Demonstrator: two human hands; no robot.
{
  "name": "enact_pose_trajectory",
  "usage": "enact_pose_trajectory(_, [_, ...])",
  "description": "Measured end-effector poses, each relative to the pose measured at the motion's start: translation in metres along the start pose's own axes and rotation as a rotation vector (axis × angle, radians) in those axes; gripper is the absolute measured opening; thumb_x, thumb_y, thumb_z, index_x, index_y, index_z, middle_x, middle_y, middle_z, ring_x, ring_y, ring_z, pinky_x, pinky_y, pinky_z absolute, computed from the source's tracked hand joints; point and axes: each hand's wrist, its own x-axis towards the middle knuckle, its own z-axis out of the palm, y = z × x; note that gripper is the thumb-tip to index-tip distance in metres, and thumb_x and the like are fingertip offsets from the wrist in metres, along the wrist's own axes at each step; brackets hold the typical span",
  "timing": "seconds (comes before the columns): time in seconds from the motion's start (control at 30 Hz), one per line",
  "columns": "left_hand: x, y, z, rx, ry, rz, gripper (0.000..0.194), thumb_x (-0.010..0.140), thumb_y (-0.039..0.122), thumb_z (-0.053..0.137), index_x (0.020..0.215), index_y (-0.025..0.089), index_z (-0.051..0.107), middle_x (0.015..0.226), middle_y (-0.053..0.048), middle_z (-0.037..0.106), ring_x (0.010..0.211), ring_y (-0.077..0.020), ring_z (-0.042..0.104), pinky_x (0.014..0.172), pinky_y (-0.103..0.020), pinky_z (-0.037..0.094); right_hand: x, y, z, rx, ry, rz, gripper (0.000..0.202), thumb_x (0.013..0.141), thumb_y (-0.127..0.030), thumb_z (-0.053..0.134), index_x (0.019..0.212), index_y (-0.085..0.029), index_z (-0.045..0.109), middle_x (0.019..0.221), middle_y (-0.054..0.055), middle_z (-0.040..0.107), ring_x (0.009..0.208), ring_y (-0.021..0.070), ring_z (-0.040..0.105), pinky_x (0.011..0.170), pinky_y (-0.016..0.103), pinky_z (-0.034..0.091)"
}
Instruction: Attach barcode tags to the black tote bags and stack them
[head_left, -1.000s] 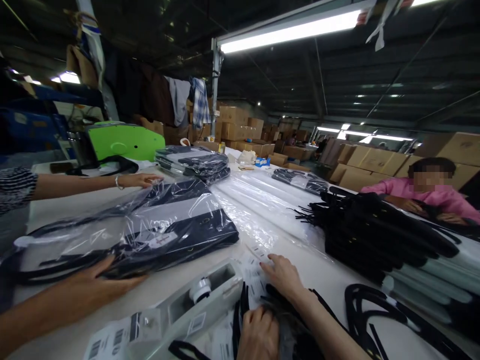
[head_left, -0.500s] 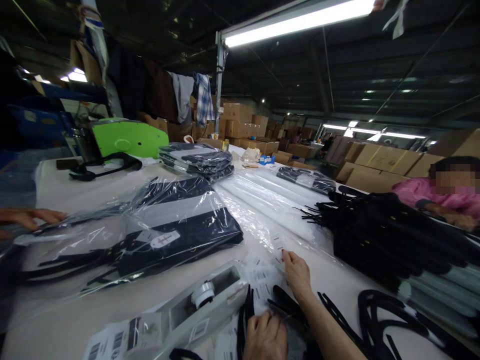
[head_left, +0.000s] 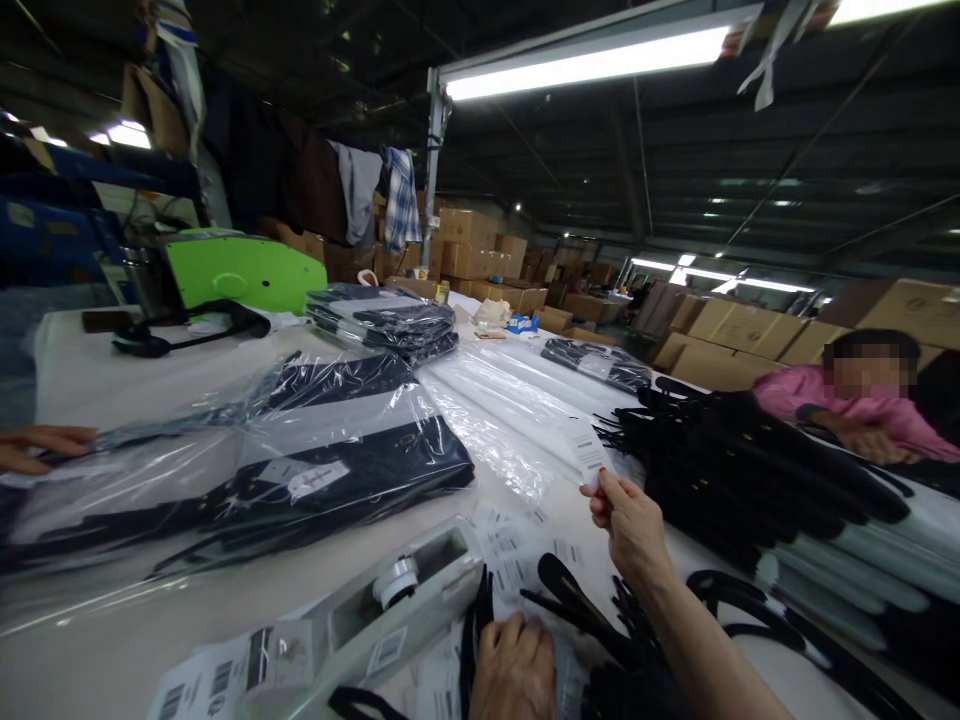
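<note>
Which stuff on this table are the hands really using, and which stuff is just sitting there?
In use:
- barcode sticker, pinched in the right hand
- sticker sheets on the table
- black straps by the left hand

Just lying about:
- bagged dark items
- green machine
- tape dispenser
- black strap pile

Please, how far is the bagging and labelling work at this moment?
Looks done: a stack of bagged items lies at the back. In hand: the right hand pinches one barcode label lifted off the table, and the left hand rests on the loose labels. Left: the bagged dark item lies nearby, and a pile of unbagged black items waits.
</note>
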Motion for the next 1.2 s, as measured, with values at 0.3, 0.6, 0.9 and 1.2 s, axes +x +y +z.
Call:
enact_pose_trajectory(0.3, [0.003,0.006,-0.015,-0.075,-0.009,-0.022,0.025,0.072,0.013,0.047,0.095,0.018,0.057,0.092,-0.003,0.063,0.088,-0.0192,0.052,0.073,-0.033,0.035,-0.006,-0.037,-0.004,0.043,0.058,-0.124,0.036,0.051,-0.042,0.071,0.059,-0.013,0.051,0.049,0.001,0.058,0.033,0.0015,0.031,0.031,0.015,0.018])
enact_pose_trajectory(0.6, [0.013,0.013,-0.036,-0.113,-0.246,-0.147,0.024,0.075,0.01,0.045,0.091,0.019,0.06,0.094,-0.005,0.061,0.092,-0.0195,0.052,0.079,-0.034,0.037,-0.012,-0.103,-0.015,0.092,0.072,-0.093,0.028,0.058,-0.029,0.071,0.062,-0.013,0.049,0.052,0.003,0.059,0.035,0.0034,0.038,0.031,0.014,0.024])
enact_pose_trajectory(0.9, [0.04,0.023,-0.081,-0.15,-0.008,-0.154,0.018,0.073,0.015,0.042,0.08,0.017,0.059,0.1,-0.009,0.059,0.101,-0.024,0.048,0.088,-0.042,0.034,-0.094,-0.102,-0.071,-0.012,0.008,-0.007,0.039,0.044,-0.034,0.076,0.068,-0.012,0.055,0.063,0.005,0.064,0.039,0.0044,0.042,0.033,0.014,0.026])
enact_pose_trajectory(1.2, [0.064,0.111,-0.154,-1.058,-0.545,-0.485,0.036,0.071,0.043,0.053,0.095,0.016,0.055,0.102,-0.009,0.059,0.087,-0.0179,0.055,0.076,-0.03,0.042,-0.167,-0.095,-0.125,0.025,0.1,-0.036,0.04,0.049,-0.041,0.074,0.069,-0.011,0.056,0.068,0.006,0.064,0.04,0.0044,0.043,0.035,0.016,0.028])
